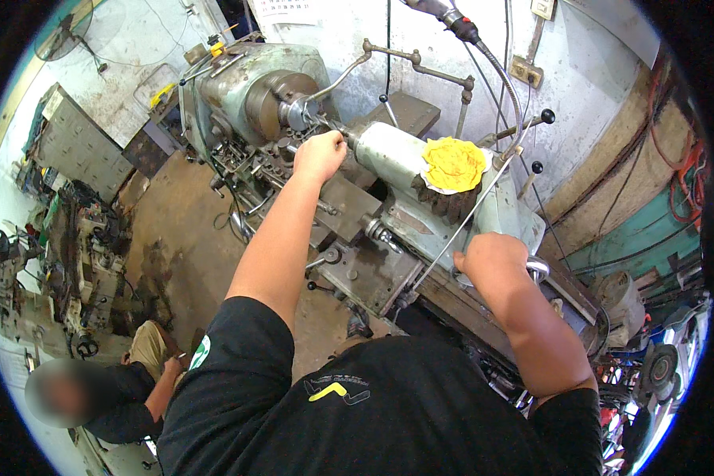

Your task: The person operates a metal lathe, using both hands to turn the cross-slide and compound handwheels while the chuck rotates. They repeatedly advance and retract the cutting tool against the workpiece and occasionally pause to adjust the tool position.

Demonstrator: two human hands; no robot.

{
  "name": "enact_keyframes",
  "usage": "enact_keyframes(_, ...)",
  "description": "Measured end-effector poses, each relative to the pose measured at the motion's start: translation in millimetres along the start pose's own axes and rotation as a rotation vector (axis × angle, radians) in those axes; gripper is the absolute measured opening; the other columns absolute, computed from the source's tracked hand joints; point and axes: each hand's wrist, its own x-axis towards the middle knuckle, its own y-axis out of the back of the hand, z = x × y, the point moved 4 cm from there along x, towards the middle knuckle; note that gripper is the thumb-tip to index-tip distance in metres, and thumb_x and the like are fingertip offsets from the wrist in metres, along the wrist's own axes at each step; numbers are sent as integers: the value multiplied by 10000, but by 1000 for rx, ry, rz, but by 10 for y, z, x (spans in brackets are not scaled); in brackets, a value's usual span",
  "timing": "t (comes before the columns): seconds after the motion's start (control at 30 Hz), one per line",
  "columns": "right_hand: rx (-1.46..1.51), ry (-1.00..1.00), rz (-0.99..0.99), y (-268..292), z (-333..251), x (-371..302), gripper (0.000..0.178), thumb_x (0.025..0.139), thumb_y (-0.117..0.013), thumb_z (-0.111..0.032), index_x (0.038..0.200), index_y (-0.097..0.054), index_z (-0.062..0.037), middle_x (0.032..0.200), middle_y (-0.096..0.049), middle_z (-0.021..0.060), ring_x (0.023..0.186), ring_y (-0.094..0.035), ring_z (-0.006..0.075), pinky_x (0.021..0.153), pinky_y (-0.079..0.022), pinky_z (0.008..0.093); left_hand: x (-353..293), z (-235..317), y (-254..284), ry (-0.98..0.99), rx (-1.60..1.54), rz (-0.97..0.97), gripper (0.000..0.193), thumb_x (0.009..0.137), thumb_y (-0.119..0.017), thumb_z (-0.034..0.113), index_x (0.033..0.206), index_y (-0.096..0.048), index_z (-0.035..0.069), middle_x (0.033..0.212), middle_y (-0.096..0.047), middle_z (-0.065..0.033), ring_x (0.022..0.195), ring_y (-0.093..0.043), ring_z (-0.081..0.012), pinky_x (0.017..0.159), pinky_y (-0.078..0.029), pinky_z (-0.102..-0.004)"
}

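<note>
My left hand (pixel 320 156) is closed at the front end of the lathe's pale tailstock (pixel 390 155), beside the tool post area. What its fingers hold is hidden by the hand. Just beyond it, a round metal workpiece (pixel 300 113) sits in the dark chuck (pixel 271 103). At the rear of the tailstock, my right hand (pixel 493 258) is wrapped round the handwheel (pixel 538 268), whose shiny rim shows past the wrist. On top of the tailstock lie a crumpled yellow cloth (pixel 454 164) and a dark, dirty glove (pixel 450 200).
A jointed coolant pipe (pixel 416 59) arches over the bed, and a flexible lamp neck (pixel 496 63) hangs at the right. Levers (pixel 538 167) stick up behind the tailstock. A seated person (pixel 119 397) is at the lower left, near machines (pixel 87 278). A bucket (pixel 620 305) stands at the right.
</note>
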Motion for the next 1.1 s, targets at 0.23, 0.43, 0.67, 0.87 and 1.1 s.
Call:
enact_keyframes(0.23,510,66,497,29,401,-361,577,956,-712,-473,1294,-646,-10,1323,-640,233,1222,-629,406,1023,-498,479,8,-48,-20,-23,-50,16,277,961,-635,349,1099,-733,129,1048,-756,-174,1015,-708,-401,873,-550,-516)
enact_keyframes(0.43,883,-283,377,-629,1645,-413,628,1052,-567,-534,1364,-597,10,1353,-615,214,1246,-587,339,1073,-450,434,20,-58,-65,-57,-43,47,272,963,-629,348,1086,-732,128,1016,-756,-184,988,-714,-407,861,-557,-534)
enact_keyframes(0.67,1197,-560,272,-994,1503,-326,754,1002,-497,-727,1318,-578,-46,1006,-642,100,825,-654,239,650,-559,406,2,-71,-67,-151,-52,31,254,978,-591,331,1011,-705,107,958,-756,-178,923,-725,-410,823,-569,-548)
enact_keyframes(0.87,1440,-785,94,-829,1379,-246,499,938,-635,-618,947,-636,-118,698,-620,37,487,-574,174,418,-468,316,5,-61,-105,-267,-35,-34,286,1004,-571,323,981,-705,71,887,-753,-185,853,-746,-392,791,-590,-531)
enact_keyframes(1.1,1321,-942,325,-986,1620,-279,282,888,-637,-452,849,-594,-176,656,-557,-5,452,-444,114,411,-356,297,-3,-74,-124,-397,-96,25,283,1004,-585,331,917,-720,98,779,-745,-155,729,-754,-347,684,-592,-493)
